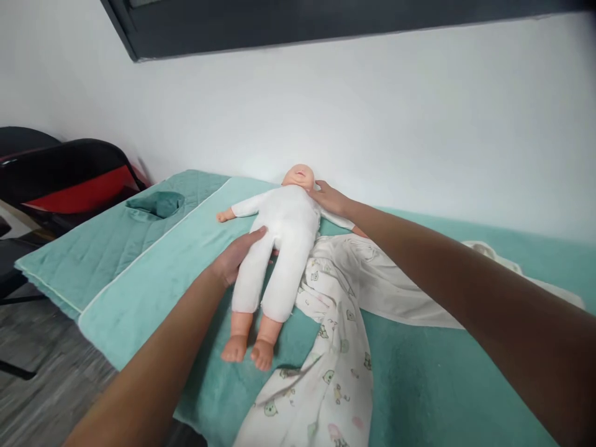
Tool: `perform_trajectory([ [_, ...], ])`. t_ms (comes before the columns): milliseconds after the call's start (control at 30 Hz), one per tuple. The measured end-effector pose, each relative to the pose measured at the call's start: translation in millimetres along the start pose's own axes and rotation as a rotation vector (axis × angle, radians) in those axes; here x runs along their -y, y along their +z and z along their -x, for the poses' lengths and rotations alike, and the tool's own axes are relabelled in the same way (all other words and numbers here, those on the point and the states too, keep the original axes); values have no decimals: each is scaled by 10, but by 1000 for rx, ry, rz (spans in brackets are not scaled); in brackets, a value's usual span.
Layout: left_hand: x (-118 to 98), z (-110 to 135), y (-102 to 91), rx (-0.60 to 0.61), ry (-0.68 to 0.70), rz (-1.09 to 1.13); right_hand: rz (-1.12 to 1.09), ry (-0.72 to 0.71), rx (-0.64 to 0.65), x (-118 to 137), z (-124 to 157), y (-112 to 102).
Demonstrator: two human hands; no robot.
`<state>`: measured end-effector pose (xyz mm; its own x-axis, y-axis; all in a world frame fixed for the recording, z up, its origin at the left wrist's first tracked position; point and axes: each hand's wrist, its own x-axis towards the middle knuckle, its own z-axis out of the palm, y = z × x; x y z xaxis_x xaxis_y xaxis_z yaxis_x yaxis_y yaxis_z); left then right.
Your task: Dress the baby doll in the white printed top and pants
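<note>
A baby doll [291,217] with a white cloth body lies on its back, head toward the wall and bare feet toward me. My left hand [239,253] grips its thigh on the left side of the view, thumb on top and the other fingers hidden beneath. At the neck and shoulder on the opposite side, my right hand [328,197] is closed around the doll, with some fingers out of sight behind it. Beside the doll's legs lies a crumpled white cloth [335,347] printed with small animals. Plain white fabric [400,285] stretches off under my right forearm.
A green padded mat [153,298] covers the surface under the doll. Bunched green fabric [156,205] rests on its quilted left part. Black folding chairs [69,167] stand at the left, over a grey floor [56,347]. A white wall [372,118] rises behind.
</note>
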<state>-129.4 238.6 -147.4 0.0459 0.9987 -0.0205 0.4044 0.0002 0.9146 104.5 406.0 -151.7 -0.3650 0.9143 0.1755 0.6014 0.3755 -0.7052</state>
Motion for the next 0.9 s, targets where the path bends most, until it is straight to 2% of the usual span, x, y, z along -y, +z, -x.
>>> perform_trajectory([
  [67,-57,95,4,-142,-40,-195,214,122,45,-194,211,-146],
  [100,-103,173,13,-211,-16,-319,266,160,66,-302,358,-252],
  [133,-154,271,31,-259,75,-462,313,198,81,-409,525,-373],
  [167,-204,386,60,-243,208,-611,370,241,94,-510,708,-501],
  [200,-248,511,104,-166,361,-760,425,280,117,-598,898,-628],
  [267,-305,760,236,98,637,-952,523,331,154,-719,1270,-850],
  [300,-315,867,321,213,726,-1000,562,344,167,-744,1441,-931],
  [367,-313,1011,513,322,815,-1060,618,343,195,-715,1733,-1014],
  [433,-313,1056,712,312,836,-1099,646,305,230,-583,1958,-988],
  [500,-348,1032,905,251,843,-1122,648,233,260,-354,2143,-870],
  [633,-518,967,1237,124,889,-1089,588,40,305,295,2580,-531],
  [733,-644,981,1391,134,880,-990,555,-87,336,715,3018,-424],
  [800,-705,1014,1430,146,801,-880,567,-77,308,838,3290,-502],
  [833,-735,1037,1434,120,741,-792,581,-19,277,846,3402,-578],
  [900,-805,1100,1427,-9,616,-531,595,157,207,787,3571,-758],
])
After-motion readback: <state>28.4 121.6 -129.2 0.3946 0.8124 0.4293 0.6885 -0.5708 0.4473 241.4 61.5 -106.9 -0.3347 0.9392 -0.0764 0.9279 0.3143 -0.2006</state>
